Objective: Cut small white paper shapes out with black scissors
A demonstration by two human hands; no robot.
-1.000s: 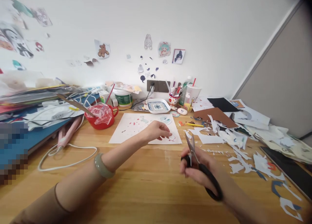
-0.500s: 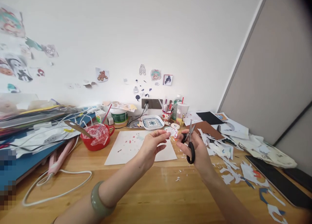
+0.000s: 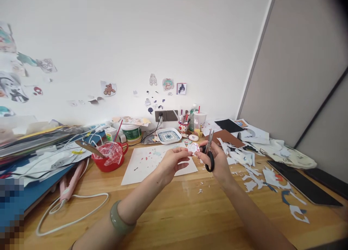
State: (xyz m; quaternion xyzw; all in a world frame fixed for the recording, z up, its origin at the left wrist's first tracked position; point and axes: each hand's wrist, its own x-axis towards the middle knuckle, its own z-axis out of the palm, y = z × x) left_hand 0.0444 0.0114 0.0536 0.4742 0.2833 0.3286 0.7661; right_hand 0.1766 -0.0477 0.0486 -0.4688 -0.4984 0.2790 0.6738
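Observation:
Between finger and thumb, my left hand (image 3: 174, 163) pinches a small white paper piece (image 3: 193, 147) printed with pink outlines. The handles of black-handled scissors (image 3: 210, 161) rest in my right hand (image 3: 218, 165), and their blades point up and away from the paper. Fingertips of my right hand also touch the paper's right edge. Below and behind the hands lies a white sheet (image 3: 141, 166) with tiny coloured cut-outs scattered on it.
A red bowl (image 3: 108, 165) with plastic film stands at the left, near a pink tool with a white cord (image 3: 72, 181). Behind are a patterned dish (image 3: 169, 130), a pen cup (image 3: 183, 127) and a drink cup (image 3: 199, 119). Paper scraps (image 3: 251, 177) and a black tablet (image 3: 301, 181) lie right.
My right hand has come closer to my left, and its fingertips now meet the paper. The paper has turned to show more of its printed face. The camera view has shifted slightly right.

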